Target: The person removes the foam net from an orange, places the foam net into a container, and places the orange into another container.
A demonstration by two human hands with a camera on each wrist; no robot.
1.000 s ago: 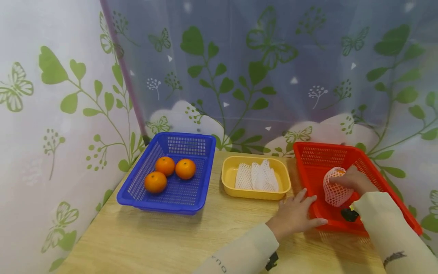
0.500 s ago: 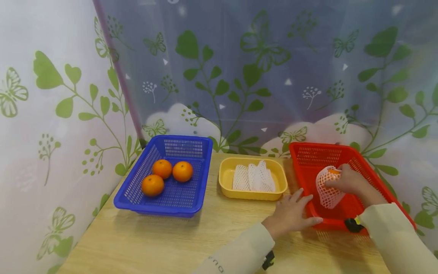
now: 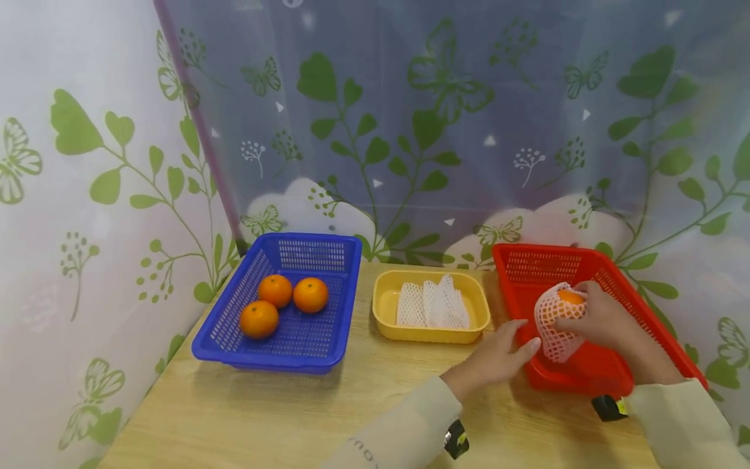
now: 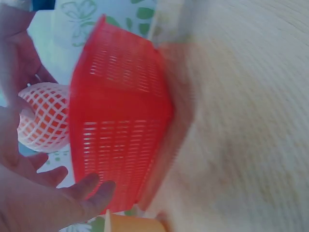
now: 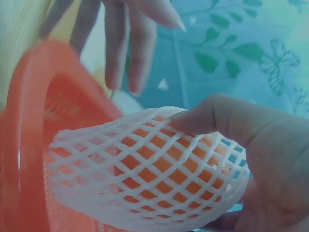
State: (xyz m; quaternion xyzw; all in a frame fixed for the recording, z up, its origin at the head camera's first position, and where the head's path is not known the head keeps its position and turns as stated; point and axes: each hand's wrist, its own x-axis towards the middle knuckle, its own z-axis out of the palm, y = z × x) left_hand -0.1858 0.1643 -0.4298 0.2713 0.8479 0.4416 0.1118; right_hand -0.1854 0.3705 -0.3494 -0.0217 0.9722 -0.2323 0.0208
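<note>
An orange (image 5: 166, 166) in a white foam net sleeve (image 5: 87, 154) is gripped by my right hand (image 3: 603, 319), thumb on one side. In the head view it shows over the red basket (image 3: 518, 293); the left wrist view has it above the rim. The sleeve's narrow end hangs loose past the fruit, and part of the orange's top is bare. My left hand (image 3: 495, 355) is spread at the basket's left rim, fingers apart and holding nothing. Its fingers (image 4: 91, 191) overlap the basket wall in the left wrist view.
A yellow tray (image 3: 433, 333) with several white foam net sleeves (image 3: 433, 303) stands left of the red basket. Farther left is a blue basket (image 3: 293, 365) holding three oranges (image 3: 310, 295). All stand on a wooden table (image 3: 246, 417) before a patterned curtain (image 3: 375, 130).
My right hand has lifted the netted orange and brought it left, toward my left hand. The left hand has turned and come off the rim a little. The head view has shifted slightly.
</note>
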